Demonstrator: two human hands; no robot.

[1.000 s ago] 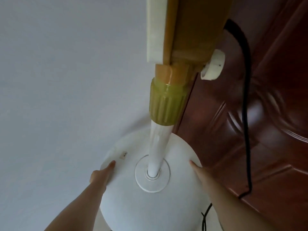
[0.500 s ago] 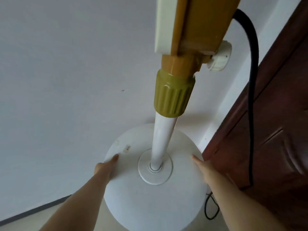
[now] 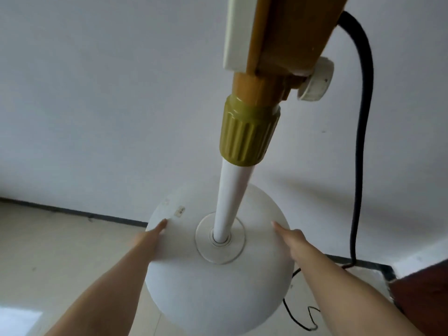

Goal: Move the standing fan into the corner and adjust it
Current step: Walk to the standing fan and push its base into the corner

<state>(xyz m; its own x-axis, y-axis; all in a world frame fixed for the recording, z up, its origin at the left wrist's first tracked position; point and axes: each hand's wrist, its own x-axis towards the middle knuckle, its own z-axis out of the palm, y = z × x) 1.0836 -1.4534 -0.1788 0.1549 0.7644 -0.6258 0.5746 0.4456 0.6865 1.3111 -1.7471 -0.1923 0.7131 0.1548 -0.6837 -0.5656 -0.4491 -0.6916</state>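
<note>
Though blurry, fan base (image 3: pixel 218 294) btwn hands.

Pale tiled floor (image 3: pixel 60 258), dark skirting strip along the wall. Round white fan base (image 3: pixel 213 287) sits on it. Thin black cord (image 3: pixel 300 321) loops on the floor, right of the base.

Brightness: soft, even daylight; nothing blown out.
Shadows: faint grey streaks on the plain white wall (image 3: pixel 97 105), right of the white fan pole (image 3: pixel 232 190).
Glare: pale bright patch on the beige tiled floor (image 3: pixel 48 251), lower left corner.
Sharpness: mildly soft overall; the black hanging power cord (image 3: pixel 362 141) stays crisp.
Distortion: wide-angle bending; the dark skirting line (image 3: pixel 72 210) slants and curves.
</note>
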